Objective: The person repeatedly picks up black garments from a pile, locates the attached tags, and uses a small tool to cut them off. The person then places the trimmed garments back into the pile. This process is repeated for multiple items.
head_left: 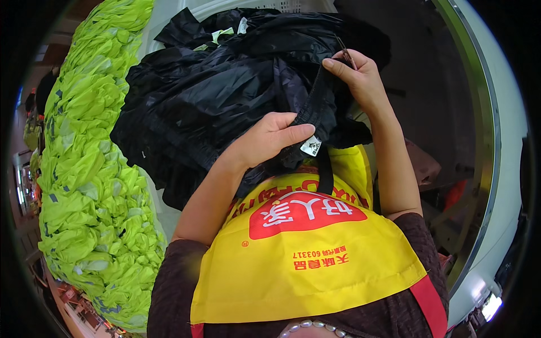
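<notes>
A black shiny garment (225,84) lies bunched in a heap in front of me. My left hand (270,138) grips one edge of it, thumb pressed next to a small white label (311,146). My right hand (355,76) pinches the same dark band of fabric higher up, near a thin dark tool or thread end (344,50); which it is I cannot tell. The band is stretched between both hands. A yellow apron (304,248) with red print covers my front below the hands.
A long pile of bright yellow-green garments with grey strips (90,169) runs down the left side. A white perforated basket rim (270,5) shows at the top behind the black heap. A curved white and metal edge (490,141) bounds the right.
</notes>
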Available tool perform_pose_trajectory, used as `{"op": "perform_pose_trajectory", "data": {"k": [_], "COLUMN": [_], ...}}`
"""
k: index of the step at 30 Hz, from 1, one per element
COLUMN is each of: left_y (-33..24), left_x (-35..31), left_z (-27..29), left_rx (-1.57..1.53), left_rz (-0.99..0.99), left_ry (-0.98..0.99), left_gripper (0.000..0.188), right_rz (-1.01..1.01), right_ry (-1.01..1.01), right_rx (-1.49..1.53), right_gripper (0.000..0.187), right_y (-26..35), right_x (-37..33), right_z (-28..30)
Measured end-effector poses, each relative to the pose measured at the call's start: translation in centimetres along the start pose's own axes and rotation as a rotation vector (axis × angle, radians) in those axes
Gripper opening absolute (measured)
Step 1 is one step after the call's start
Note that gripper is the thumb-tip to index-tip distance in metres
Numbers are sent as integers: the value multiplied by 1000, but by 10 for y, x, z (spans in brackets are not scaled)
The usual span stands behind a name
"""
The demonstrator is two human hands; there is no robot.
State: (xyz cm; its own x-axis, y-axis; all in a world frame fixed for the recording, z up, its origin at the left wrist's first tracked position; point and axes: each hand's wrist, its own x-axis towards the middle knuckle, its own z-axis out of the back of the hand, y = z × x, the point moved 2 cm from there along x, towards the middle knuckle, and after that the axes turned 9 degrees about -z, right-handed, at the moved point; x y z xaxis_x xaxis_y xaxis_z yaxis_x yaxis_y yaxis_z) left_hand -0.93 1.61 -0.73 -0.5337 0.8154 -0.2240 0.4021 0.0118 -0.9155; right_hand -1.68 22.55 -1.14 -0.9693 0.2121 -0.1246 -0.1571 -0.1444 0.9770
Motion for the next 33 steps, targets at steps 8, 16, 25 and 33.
{"op": "perform_pose_trajectory", "data": {"k": [8,16,25,33], "left_y": [-2,-24,-20,-12], "left_x": [2,-9,-1,9], "left_z": [-19,-21,-16,-25], "left_rx": [97,314,453,164], "left_rz": [-34,-342,-182,9], "left_ry": [131,82,75,54], "left_gripper": [13,9,15,12], "right_rz": [-52,-178,-181,-129], "right_ry": [-133,-42,117,12], "right_rx": [159,200,230,239], "right_gripper": [20,24,14,16], "right_y": [-6,-41,-16,-12], "right_x": [8,26,-1,-4], "right_z": [31,9,-8,0]}}
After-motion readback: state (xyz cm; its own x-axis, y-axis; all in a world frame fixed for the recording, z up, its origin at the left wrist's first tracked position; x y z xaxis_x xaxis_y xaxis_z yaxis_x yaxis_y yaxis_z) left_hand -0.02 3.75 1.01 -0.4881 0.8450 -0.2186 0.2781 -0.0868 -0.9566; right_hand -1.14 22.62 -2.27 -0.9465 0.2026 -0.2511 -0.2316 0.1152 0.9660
